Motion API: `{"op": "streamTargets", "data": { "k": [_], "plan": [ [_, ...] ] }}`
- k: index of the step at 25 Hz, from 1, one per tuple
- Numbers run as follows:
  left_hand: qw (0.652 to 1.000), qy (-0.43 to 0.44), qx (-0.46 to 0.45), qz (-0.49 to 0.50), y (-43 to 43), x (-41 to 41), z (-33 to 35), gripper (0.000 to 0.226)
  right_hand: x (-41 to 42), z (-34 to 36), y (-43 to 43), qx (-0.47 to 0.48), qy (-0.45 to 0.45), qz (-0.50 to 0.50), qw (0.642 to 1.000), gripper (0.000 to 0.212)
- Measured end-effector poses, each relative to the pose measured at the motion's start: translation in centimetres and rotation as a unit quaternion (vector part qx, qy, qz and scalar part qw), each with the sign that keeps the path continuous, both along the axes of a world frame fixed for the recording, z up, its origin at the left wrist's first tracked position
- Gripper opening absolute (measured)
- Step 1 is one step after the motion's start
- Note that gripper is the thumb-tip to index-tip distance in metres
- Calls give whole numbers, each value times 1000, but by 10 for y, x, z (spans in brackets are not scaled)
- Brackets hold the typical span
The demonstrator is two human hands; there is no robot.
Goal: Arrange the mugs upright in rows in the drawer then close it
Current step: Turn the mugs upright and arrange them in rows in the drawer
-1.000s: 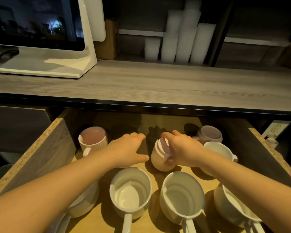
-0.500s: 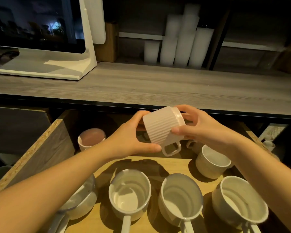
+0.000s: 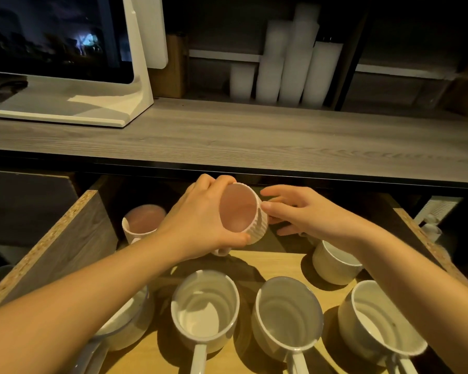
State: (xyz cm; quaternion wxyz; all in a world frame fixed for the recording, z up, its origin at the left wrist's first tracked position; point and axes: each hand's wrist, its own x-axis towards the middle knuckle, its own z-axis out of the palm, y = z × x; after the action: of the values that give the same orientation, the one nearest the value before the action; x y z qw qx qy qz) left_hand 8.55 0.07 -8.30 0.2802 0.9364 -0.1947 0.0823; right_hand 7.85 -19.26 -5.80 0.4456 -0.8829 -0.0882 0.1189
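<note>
A pale pink ribbed ceramic mug (image 3: 242, 211) is held in the air above the back half of the open wooden drawer (image 3: 73, 233), just below the edge of the grey wood-grain counter (image 3: 254, 136). Half a second earlier the same mug was held with its ribbed wall and handle toward the camera; one second earlier it lay tilted on the drawer floor. It has now been turned so that the mouth faces up and toward the camera, the pink interior being fully visible. The re-orientation is judged nearly done; only the setting down remains for this mug.

The left hand (image 3: 200, 225) is wrapped around the mug's wall, thumb below and fingers over the far rim. The right hand (image 3: 303, 211) is loosely spread, with fingertips (image 3: 266, 205) touching the rim on the right side; a steadying contact rather than a grip is inferred.

The mug's handle is mostly hidden under the left hand. A second pink ribbed mug (image 3: 142, 221) stands upright at back left. Three white glazed mugs (image 3: 206, 309) stand upright in the front row, handles toward the camera, and a further white mug (image 3: 335, 263) stands at right. The drawer is not yet closed.
</note>
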Motion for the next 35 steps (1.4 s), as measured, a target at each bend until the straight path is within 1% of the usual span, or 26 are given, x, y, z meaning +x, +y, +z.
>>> {"op": "streamTargets", "data": {
  "k": [2,3,6,8,10,12,14,16,17,18,20,25,29,32,35],
  "plan": [
    [999,-4,49,9,-1,0,0,85,-2,-7,11,-29,-14,-1,999,40],
    [997,-5,73,13,-2,0,-1,85,-3,-11,17,-42,-16,-4,999,35],
    [994,0,111,23,-3,3,-2,84,5,-21,32,-80,-16,-40,996,33],
    [991,4,127,35,-2,5,-3,83,17,-25,39,-75,6,-72,995,30],
    [986,12,160,40,1,10,-6,84,28,-26,47,-83,34,-79,993,27],
    [981,50,187,20,9,17,-7,85,37,-29,56,-103,51,-71,991,27],
    [973,120,199,2,23,25,-6,86,45,-32,64,-122,55,-60,989,28],
    [954,164,250,33,41,36,-7,97,53,-35,69,-134,54,-54,988,30],
    [943,169,282,59,49,42,-9,100,56,-36,72,-133,56,-55,988,31],
    [933,162,309,83,57,46,-12,99,60,-38,74,-133,61,-57,988,33],
    [923,143,337,120,69,52,-22,89,66,-44,79,-137,75,-65,986,35],
    [920,198,308,139,85,59,-40,72,79,-59,90,-145,134,-82,977,39],
    [934,195,268,138,88,62,-44,53,89,-65,91,-142,166,-100,971,37],
    [939,189,250,141,89,64,-43,49,95,-69,91,-138,190,-122,964,36],
    [941,190,237,147,91,65,-42,52,99,-72,91,-139,201,-130,961,36]
  ]
}}
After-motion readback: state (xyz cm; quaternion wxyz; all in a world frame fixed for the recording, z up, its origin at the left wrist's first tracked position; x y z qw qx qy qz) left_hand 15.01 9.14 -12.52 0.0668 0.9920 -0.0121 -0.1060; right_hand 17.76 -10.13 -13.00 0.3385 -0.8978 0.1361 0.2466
